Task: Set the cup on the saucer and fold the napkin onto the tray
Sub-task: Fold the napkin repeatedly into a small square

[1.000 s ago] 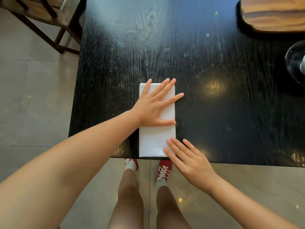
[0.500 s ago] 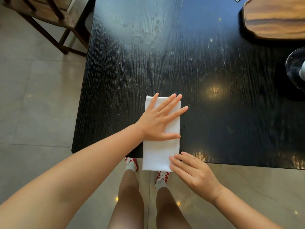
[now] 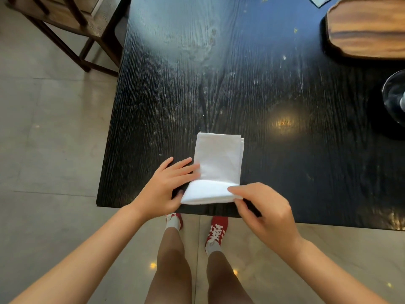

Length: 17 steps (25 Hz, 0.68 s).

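Observation:
A white napkin (image 3: 219, 159), folded into a long strip, lies on the black table near its front edge. Its near end is lifted and curled over. My left hand (image 3: 168, 187) pinches that lifted end at its left corner. At the right corner my right hand (image 3: 260, 207) grips the same end. A wooden tray (image 3: 368, 29) stands at the far right of the table. A dark glass saucer (image 3: 394, 95) is cut off by the right border, with something pale on it that I cannot make out.
The black wooden table (image 3: 219, 73) ends just in front of my hands. A wooden chair (image 3: 65, 25) stands off the table's far left corner. Tiled floor and my legs in red shoes are below the edge.
My left hand came off the napkin's top and moved to its near left corner. Both hands took hold of the near end and lifted it up off the table.

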Each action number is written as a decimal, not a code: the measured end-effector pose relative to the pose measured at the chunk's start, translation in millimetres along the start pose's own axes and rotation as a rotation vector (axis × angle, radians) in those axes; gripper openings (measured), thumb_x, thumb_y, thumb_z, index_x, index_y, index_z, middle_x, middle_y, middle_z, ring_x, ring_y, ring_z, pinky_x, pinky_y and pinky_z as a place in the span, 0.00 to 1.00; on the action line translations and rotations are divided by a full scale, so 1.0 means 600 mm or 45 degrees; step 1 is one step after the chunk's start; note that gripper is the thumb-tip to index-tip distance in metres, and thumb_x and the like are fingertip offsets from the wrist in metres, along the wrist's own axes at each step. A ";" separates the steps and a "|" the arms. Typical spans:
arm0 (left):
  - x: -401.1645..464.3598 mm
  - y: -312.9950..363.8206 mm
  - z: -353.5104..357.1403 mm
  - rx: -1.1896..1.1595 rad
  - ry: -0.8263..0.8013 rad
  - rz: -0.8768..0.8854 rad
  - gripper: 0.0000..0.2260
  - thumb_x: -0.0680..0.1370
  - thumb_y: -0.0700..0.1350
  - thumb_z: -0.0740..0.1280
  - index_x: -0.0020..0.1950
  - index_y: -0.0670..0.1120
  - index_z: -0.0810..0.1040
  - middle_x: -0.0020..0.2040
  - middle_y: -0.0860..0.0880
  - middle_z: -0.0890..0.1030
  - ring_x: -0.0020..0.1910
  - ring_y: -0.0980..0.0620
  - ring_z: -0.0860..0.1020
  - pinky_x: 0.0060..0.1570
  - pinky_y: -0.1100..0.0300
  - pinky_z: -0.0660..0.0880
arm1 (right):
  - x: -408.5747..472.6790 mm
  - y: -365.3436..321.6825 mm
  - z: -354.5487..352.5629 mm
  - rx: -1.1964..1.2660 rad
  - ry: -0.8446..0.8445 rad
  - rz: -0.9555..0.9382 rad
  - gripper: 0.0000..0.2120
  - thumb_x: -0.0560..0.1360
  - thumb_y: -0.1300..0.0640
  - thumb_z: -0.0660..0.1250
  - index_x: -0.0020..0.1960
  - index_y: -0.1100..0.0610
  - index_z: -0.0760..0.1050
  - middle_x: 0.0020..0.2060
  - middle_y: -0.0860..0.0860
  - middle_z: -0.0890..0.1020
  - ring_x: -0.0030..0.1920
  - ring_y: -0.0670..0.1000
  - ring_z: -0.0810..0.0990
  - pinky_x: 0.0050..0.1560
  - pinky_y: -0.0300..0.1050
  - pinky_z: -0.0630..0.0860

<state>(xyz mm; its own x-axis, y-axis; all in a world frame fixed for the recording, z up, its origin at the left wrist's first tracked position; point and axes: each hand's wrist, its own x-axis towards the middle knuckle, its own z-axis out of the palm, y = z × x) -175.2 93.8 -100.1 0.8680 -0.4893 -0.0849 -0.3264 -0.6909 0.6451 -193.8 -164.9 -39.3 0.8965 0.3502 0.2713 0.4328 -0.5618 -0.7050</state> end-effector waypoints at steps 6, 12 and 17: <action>0.017 0.031 0.029 -0.166 0.433 -0.175 0.17 0.79 0.55 0.57 0.54 0.47 0.80 0.59 0.56 0.76 0.65 0.59 0.69 0.71 0.48 0.56 | 0.088 0.028 0.011 0.025 0.065 0.296 0.09 0.75 0.57 0.63 0.52 0.60 0.78 0.45 0.53 0.81 0.46 0.43 0.76 0.45 0.35 0.76; 0.048 0.048 0.043 -0.182 0.693 -0.400 0.10 0.76 0.50 0.63 0.52 0.46 0.77 0.49 0.54 0.79 0.51 0.58 0.74 0.59 0.43 0.71 | 0.134 0.068 0.044 -0.123 0.170 0.613 0.06 0.75 0.58 0.64 0.51 0.55 0.77 0.41 0.46 0.78 0.39 0.46 0.76 0.43 0.48 0.78; 0.071 0.061 0.035 0.239 0.550 -0.334 0.28 0.74 0.42 0.60 0.74 0.46 0.56 0.74 0.44 0.59 0.75 0.49 0.54 0.72 0.46 0.50 | 0.141 0.080 0.060 -0.107 0.236 0.742 0.10 0.74 0.57 0.66 0.54 0.56 0.77 0.42 0.50 0.79 0.40 0.48 0.76 0.46 0.54 0.78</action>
<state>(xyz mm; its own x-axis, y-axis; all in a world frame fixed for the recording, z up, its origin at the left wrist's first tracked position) -158.0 36.2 -96.0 0.9914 -0.0513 0.1203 -0.1046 -0.8630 0.4943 -100.5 -135.2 -73.6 0.9860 -0.1641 -0.0282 -0.1340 -0.6814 -0.7195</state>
